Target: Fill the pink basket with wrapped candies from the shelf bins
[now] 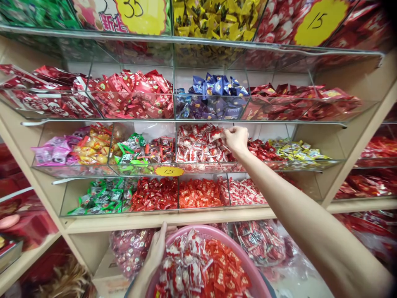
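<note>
My right hand (236, 140) reaches into the third shelf row, its fingers closed around a red-and-white wrapped candy at the right edge of a bin of such candies (198, 145). Below, a pink plastic basket (259, 275) holds red-and-white candies (186, 265) on its left side and orange-red packets (225, 265) on its right. My left hand (158, 246) rests against the basket's left rim, fingers stretched out and pointing up toward the shelf edge, holding nothing between them.
Clear dividers split the shelves into candy bins, among them blue packets (220, 93) and green packets (105, 196). A yellow price tag (169, 171) hangs on a bin front. Bagged candies (260, 240) and a cardboard box (110, 273) stand under the wooden ledge (173, 222).
</note>
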A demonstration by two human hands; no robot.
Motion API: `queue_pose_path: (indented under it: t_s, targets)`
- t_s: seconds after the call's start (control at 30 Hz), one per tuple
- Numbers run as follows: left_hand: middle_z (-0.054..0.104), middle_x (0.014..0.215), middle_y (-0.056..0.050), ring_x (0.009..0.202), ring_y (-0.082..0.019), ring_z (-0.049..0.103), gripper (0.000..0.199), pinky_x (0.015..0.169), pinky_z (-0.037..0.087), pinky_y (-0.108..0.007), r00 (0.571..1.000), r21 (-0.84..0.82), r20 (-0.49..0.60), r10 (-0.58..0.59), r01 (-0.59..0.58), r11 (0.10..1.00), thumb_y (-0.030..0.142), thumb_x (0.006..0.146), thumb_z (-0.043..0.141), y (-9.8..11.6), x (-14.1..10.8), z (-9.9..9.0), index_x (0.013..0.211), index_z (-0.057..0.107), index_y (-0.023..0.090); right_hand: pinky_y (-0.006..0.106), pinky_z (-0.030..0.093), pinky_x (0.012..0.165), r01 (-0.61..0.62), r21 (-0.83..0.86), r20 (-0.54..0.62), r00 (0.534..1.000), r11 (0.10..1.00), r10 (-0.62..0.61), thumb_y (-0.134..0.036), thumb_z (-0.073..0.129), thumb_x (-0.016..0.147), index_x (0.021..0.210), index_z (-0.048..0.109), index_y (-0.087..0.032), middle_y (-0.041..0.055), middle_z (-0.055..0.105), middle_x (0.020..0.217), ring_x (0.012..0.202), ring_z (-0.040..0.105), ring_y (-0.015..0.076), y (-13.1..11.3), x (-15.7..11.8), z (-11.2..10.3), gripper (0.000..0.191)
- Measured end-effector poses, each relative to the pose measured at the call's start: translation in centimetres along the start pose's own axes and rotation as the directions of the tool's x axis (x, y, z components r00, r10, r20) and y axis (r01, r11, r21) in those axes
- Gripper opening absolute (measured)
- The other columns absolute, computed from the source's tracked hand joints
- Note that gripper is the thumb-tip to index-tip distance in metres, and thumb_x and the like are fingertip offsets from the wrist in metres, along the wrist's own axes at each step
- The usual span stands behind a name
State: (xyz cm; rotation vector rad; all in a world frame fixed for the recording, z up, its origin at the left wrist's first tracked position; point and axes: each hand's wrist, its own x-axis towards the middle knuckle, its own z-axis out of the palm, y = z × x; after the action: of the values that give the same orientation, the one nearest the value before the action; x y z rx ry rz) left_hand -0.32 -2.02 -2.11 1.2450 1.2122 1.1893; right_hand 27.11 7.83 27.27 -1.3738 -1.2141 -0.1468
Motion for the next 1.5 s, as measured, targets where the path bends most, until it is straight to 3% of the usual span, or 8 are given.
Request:
queue_pose_path:
  t_s: [0.17,0.33,0.5,0.6,0.7,0.93,1.03,1.5]
  targets:
    - [0.067,0.102,-0.016,0.103,-0.025,0.059,0.072,0.095,0.041,-0.034,1.000,-0.010,0.000,0.002,-0.002,1.000,0.067,0.077,0.034,0.1,-0.1,0.1,0.097,0.065,0.005,0.024,0.038,0.050,-0.010,0.221,0.042,0.999,0.975,0.000,-0.037,0.055,0.074,0.067,0.064,-0.012,0.0008,0.055,0.049,0.044,0.047,0.0118,0.5,-2.8,-3.5,0.027]
    - [0.067,0.101,-0.016,0.101,-0.026,0.060,0.071,0.092,0.043,-0.035,1.000,-0.028,-0.007,0.007,-0.007,1.000,0.067,0.076,0.037,0.3,-0.2,0.3,0.094,0.067,0.006,0.021,0.032,0.039,-0.098,0.354,0.248,0.969,0.930,0.007,-0.045,0.058,0.073,0.072,0.062,-0.013,-0.0038,0.048,0.044,0.036,0.039,0.0090,1.6,-10.3,-6.8,0.032]
    - [0.068,0.099,-0.015,0.100,-0.027,0.060,0.069,0.093,0.042,-0.037,1.000,-0.016,-0.007,0.016,-0.016,1.000,0.066,0.077,0.036,0.5,-0.3,0.3,0.094,0.067,0.006,0.022,0.034,0.041,-0.263,0.347,0.581,0.814,0.900,0.014,-0.048,0.053,0.078,0.069,0.058,-0.017,-0.0006,0.057,0.061,0.041,0.042,0.0090,4.5,-20.4,-6.2,0.033]
    - [0.068,0.097,-0.015,0.098,-0.027,0.061,0.068,0.092,0.043,-0.037,1.000,-0.018,-0.018,0.015,-0.015,1.000,0.065,0.076,0.039,0.6,-0.4,0.3,0.092,0.067,0.006,0.025,0.042,0.059,-0.228,0.300,0.654,0.756,0.926,-0.026,-0.039,0.051,0.082,0.063,0.056,-0.017,0.0020,0.059,0.068,0.062,0.055,0.0149,6.1,-25.6,-5.2,0.029]
    - [0.069,0.095,-0.015,0.097,-0.027,0.062,0.064,0.092,0.043,-0.037,1.000,-0.031,-0.026,0.007,-0.007,1.000,0.063,0.075,0.043,0.7,-0.5,0.3,0.090,0.067,0.006,0.026,0.042,0.065,-0.176,0.242,0.736,0.675,0.954,-0.062,-0.027,0.048,0.084,0.064,0.055,-0.018,0.0021,0.060,0.072,0.070,0.056,0.0162,6.9,-28.9,-4.8,0.022]
    - [0.069,0.096,-0.015,0.098,-0.027,0.061,0.067,0.093,0.043,-0.037,1.000,-0.041,-0.026,0.000,-0.001,0.999,0.068,0.072,0.043,0.6,-0.4,0.3,0.088,0.068,0.007,0.022,0.041,0.066,0.087,0.137,0.836,0.524,0.987,-0.162,-0.016,0.041,0.085,0.074,0.056,-0.020,0.0023,0.059,0.082,0.073,0.057,0.0143,6.5,-30.3,-4.4,0.018]
    - [0.069,0.095,-0.015,0.099,-0.028,0.061,0.065,0.093,0.042,-0.037,1.000,-0.041,-0.030,-0.003,0.001,0.999,0.066,0.071,0.045,0.6,-0.3,0.3,0.088,0.068,0.007,0.021,0.040,0.065,0.147,0.099,0.858,0.488,0.984,-0.159,-0.013,0.043,0.082,0.073,0.056,-0.019,0.0023,0.059,0.082,0.073,0.057,0.0139,6.2,-30.2,-3.8,0.017]
    - [0.068,0.100,-0.015,0.100,-0.026,0.061,0.068,0.093,0.043,-0.035,1.000,-0.025,0.003,0.006,-0.006,1.000,0.067,0.076,0.039,-0.1,0.0,-0.1,0.093,0.067,0.007,0.018,0.034,0.050,0.360,0.018,0.831,0.513,0.933,-0.215,-0.017,0.047,0.083,0.079,0.058,-0.022,0.0006,0.057,0.088,0.061,0.055,0.0099,7.9,-31.9,-1.4,0.013]
